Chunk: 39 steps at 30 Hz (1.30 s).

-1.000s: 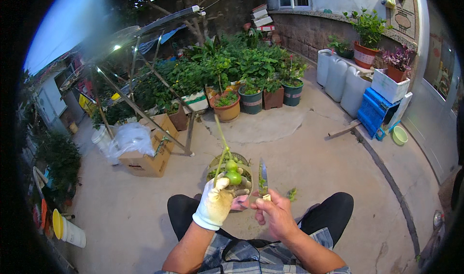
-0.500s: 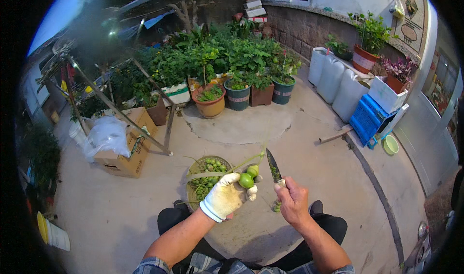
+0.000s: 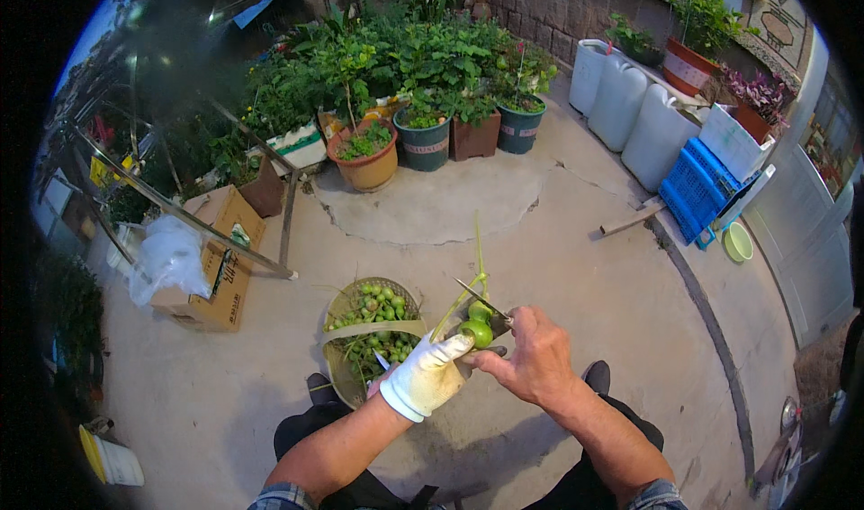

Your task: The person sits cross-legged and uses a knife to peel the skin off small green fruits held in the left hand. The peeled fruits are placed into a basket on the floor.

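My left hand (image 3: 425, 377), in a white work glove, is closed on a green stem (image 3: 480, 249) bearing two round fruits that look like green tomatoes (image 3: 477, 333). My right hand (image 3: 537, 355) is bare and grips a knife (image 3: 480, 299). Its blade now slants up and left across the stem, just above the upper tomato; whether it touches the stem I cannot tell. The right thumb is close to the left fingers under the fruit. Left of my gloved hand stands a woven basket (image 3: 335, 366) with a broad handle, holding many small green tomatoes and stalks.
Potted plants (image 3: 364, 161) line the far side of the concrete yard. Left are a cardboard box (image 3: 220, 303) with clear plastic on it and a metal frame (image 3: 193, 217). White jugs (image 3: 616, 96), a blue crate (image 3: 695, 186) and a green bowl (image 3: 738, 242) stand right.
My right hand has brought the knife from upright beside the fruit to a slant across the stem, and the hands have closed together. The view has tipped downward.
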{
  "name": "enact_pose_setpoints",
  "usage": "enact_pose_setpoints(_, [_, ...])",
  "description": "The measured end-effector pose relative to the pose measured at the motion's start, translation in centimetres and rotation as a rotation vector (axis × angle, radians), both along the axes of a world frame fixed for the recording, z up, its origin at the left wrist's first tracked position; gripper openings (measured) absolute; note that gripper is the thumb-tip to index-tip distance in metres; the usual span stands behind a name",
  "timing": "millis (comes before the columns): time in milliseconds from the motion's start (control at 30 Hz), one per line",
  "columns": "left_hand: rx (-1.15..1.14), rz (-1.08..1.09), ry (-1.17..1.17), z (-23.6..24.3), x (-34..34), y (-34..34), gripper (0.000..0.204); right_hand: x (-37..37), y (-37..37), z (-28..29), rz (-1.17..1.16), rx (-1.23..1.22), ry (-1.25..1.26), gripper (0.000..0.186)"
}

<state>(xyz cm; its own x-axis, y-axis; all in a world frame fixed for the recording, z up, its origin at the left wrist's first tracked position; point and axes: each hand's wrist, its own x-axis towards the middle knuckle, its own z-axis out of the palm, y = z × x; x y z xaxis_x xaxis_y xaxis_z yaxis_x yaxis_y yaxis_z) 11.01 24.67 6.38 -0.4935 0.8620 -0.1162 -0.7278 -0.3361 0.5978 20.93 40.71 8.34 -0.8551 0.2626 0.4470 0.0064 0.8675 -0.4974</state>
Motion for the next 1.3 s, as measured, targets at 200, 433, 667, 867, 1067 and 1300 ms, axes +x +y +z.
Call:
enact_pose_setpoints(200, [-0.026,-0.001,0.031,-0.8,-0.2,-0.6,0.054,-0.4,0.0,-1.6,0.025,0.050,-0.014,0.054])
enact_pose_setpoints(433, [-0.172,0.039,0.087,-0.6,-0.1,-0.8,0.053,0.0,-0.2,-2.1,0.073,0.093,-0.001,0.048])
enact_pose_setpoints(667, [-0.140,0.098,0.090,0.5,0.6,-0.1,0.059,0.2,-0.2,-1.2,0.086,0.159,-0.017,0.048])
enact_pose_setpoints(867, [-0.233,0.077,0.240,0.6,0.3,-0.8,0.046,0.1,-0.2,-1.2,-0.017,0.191,-0.022,0.049])
enact_pose_setpoints(1067, [-0.308,0.080,0.324,0.6,0.0,-0.9,0.041,-0.2,-0.3,-1.7,0.080,0.225,-0.011,0.048])
enact_pose_setpoints(1300, [-0.289,0.096,0.259,0.8,0.1,-1.0,0.045,-0.3,-0.5,-1.3,0.036,0.215,0.061,0.048])
